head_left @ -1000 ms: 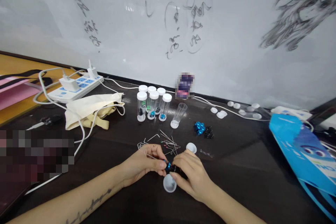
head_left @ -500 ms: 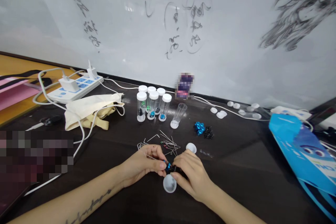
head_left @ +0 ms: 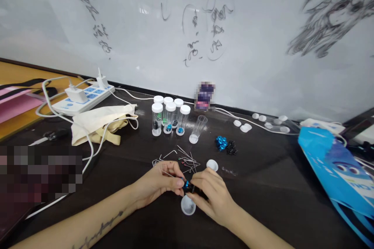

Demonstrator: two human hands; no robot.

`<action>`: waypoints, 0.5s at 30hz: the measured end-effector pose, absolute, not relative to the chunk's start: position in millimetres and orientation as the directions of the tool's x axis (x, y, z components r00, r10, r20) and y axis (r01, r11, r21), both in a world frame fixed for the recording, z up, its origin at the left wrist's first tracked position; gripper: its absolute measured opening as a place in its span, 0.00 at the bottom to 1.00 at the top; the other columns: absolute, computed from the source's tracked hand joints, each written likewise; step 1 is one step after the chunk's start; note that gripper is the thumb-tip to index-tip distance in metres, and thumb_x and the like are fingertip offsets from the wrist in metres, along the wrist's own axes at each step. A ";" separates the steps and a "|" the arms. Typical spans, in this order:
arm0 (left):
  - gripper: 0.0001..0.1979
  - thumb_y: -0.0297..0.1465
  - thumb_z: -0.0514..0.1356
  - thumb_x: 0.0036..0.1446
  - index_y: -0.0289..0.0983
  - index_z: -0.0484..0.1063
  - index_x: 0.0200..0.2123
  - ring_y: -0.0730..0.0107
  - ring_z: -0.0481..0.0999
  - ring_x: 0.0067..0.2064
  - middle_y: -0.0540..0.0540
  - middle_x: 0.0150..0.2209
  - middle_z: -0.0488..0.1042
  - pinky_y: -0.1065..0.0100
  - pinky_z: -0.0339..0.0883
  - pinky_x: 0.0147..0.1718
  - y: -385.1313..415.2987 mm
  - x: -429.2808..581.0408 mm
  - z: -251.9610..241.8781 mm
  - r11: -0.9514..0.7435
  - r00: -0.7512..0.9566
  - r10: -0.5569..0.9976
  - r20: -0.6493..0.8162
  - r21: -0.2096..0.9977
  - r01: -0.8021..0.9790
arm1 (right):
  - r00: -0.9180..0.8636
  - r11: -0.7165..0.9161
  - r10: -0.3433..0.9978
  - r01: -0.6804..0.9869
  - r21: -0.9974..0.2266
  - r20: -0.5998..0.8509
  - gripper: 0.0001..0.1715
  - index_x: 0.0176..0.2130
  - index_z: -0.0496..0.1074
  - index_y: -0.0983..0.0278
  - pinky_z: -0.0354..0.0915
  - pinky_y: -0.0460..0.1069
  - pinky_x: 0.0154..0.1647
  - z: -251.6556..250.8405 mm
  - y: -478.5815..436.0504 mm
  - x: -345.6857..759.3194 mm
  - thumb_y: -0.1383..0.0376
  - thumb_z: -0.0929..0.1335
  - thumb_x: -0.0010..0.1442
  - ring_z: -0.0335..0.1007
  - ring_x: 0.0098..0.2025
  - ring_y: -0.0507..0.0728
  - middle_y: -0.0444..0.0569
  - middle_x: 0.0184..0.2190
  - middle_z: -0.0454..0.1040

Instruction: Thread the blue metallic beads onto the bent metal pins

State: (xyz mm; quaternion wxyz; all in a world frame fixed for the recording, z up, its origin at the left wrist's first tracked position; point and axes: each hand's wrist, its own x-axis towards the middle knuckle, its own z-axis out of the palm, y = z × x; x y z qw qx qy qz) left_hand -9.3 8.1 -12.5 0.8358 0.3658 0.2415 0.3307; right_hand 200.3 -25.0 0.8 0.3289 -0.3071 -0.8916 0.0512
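My left hand (head_left: 162,181) pinches a small blue-and-black part (head_left: 187,184) between thumb and fingertips. A thin metal rod runs out from the same fingers, toward the upper left. From the other side, my right hand (head_left: 214,196) closes its bent fingers and thumb at the part's black end; what exactly they grip is too small and hidden to name. Just under the fingertips stands a round white cap (head_left: 188,205) with tiny dark bits inside. Behind my right knuckles lies another white cap (head_left: 212,165). Beyond my hands are thin metal rods and bent hex keys (head_left: 188,158).
Capped clear tubes (head_left: 170,118) holding coloured parts stand at the back, beside an open tube (head_left: 198,129). Blue pieces (head_left: 221,142) and black screws (head_left: 231,147) lie in piles to the right. A blue bag (head_left: 330,167) is far right; a power strip (head_left: 87,97) and cables are left.
The right fingertips have shifted slightly left, closer to the left fingertips and over the blue-and-black part. Otherwise the hands and the things on the table stay put; the view tilts slightly.
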 end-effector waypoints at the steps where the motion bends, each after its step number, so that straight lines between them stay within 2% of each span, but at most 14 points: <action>1: 0.10 0.25 0.71 0.45 0.30 0.72 0.29 0.74 0.78 0.25 0.47 0.25 0.76 0.76 0.70 0.26 8.2 -9.1 -12.6 0.511 0.668 0.727 -0.158 0.775 -0.373 | -0.596 0.795 0.599 0.520 -0.311 0.535 0.08 0.39 0.67 0.65 0.61 0.52 0.34 1.4 -24.9 199.9 0.62 0.63 0.67 0.65 0.32 0.55 0.50 0.32 0.72; 5: 0.10 0.25 0.71 0.45 0.31 0.72 0.29 0.74 0.78 0.25 0.48 0.24 0.76 0.76 0.70 0.27 8.4 -8.6 -12.5 0.512 0.668 0.726 -0.160 0.774 -0.371 | -0.604 0.758 0.650 0.562 -0.331 0.461 0.20 0.34 0.66 0.65 0.58 0.52 0.34 4.4 -25.3 198.6 0.59 0.55 0.71 0.62 0.30 0.55 0.50 0.28 0.71; 8: 0.10 0.25 0.71 0.46 0.31 0.72 0.29 0.74 0.78 0.25 0.48 0.24 0.76 0.77 0.70 0.27 8.2 -8.7 -12.3 0.520 0.673 0.721 -0.165 0.771 -0.367 | -0.607 0.754 0.655 0.562 -0.339 0.450 0.23 0.33 0.65 0.65 0.58 0.53 0.34 4.6 -25.5 198.7 0.58 0.53 0.72 0.62 0.29 0.56 0.50 0.28 0.70; 10: 0.09 0.24 0.70 0.46 0.30 0.72 0.29 0.74 0.78 0.25 0.47 0.24 0.76 0.77 0.70 0.27 8.1 -8.9 -12.6 0.519 0.670 0.724 -0.163 0.769 -0.373 | -0.606 0.759 0.650 0.551 -0.347 0.459 0.19 0.35 0.65 0.65 0.58 0.52 0.34 3.3 -25.3 199.2 0.59 0.55 0.72 0.63 0.30 0.56 0.50 0.29 0.71; 13: 0.09 0.24 0.70 0.46 0.31 0.72 0.29 0.74 0.78 0.26 0.46 0.27 0.77 0.77 0.70 0.27 8.7 -9.2 -13.6 0.510 0.653 0.740 -0.160 0.766 -0.391 | -0.591 0.773 0.631 0.531 -0.347 0.503 0.06 0.41 0.65 0.65 0.59 0.52 0.36 0.6 -25.1 199.7 0.64 0.62 0.69 0.66 0.34 0.56 0.51 0.34 0.73; 15: 0.09 0.24 0.70 0.46 0.31 0.72 0.29 0.74 0.78 0.26 0.46 0.28 0.78 0.77 0.70 0.27 9.6 -9.0 -14.0 0.508 0.646 0.746 -0.163 0.766 -0.393 | -0.584 0.788 0.610 0.520 -0.330 0.535 0.04 0.44 0.65 0.65 0.60 0.51 0.37 -1.1 -25.3 200.0 0.68 0.64 0.67 0.67 0.35 0.56 0.51 0.37 0.73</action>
